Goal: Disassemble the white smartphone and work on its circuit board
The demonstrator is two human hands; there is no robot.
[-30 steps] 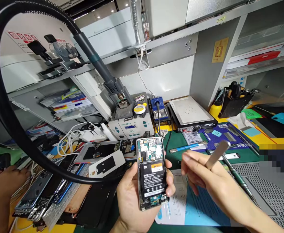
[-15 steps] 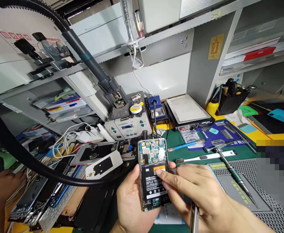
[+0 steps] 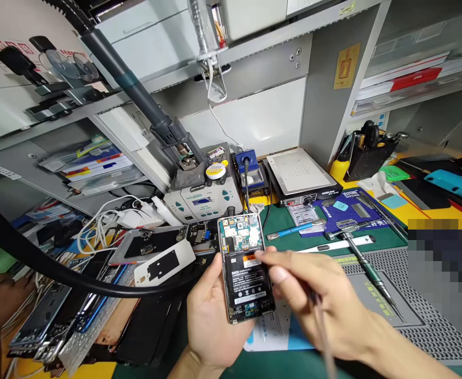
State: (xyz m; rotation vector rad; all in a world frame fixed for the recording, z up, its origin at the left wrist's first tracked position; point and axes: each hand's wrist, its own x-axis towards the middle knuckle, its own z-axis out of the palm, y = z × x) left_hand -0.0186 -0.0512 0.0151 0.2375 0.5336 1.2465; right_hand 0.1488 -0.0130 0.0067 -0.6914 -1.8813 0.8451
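Observation:
An opened smartphone (image 3: pixel 222 263) lies upright in my left hand (image 3: pixel 211 316), its fingers wrapped around the sides and back. Its bare circuit board (image 3: pixel 241 234) shows at the top, and a black battery (image 3: pixel 249 287) with an orange label fills the middle. Over the phone's right side is my right hand (image 3: pixel 325 300), the index fingertip at the battery's upper right corner. A slim metal tool, by its look tweezers (image 3: pixel 324 337), is tucked in that hand and points downward, blurred. Below the phone a white and blue card (image 3: pixel 270 331) lies on the green mat (image 3: pixel 286 363).
To the left are stacked phone parts (image 3: pixel 53 310) and a white phone frame (image 3: pixel 166 263). A black hose (image 3: pixel 152 292) curves across them. Behind stand a rework station (image 3: pixel 201 202) and a heating plate (image 3: pixel 302 176). A screwdriver (image 3: pixel 373 273) lies right. Another person's hand (image 3: pixel 6 295) is far left.
The view has shifted, so the bench sits slightly left and higher. The phone has risen a little in view. My right index finger has moved from the battery's label to its upper right corner.

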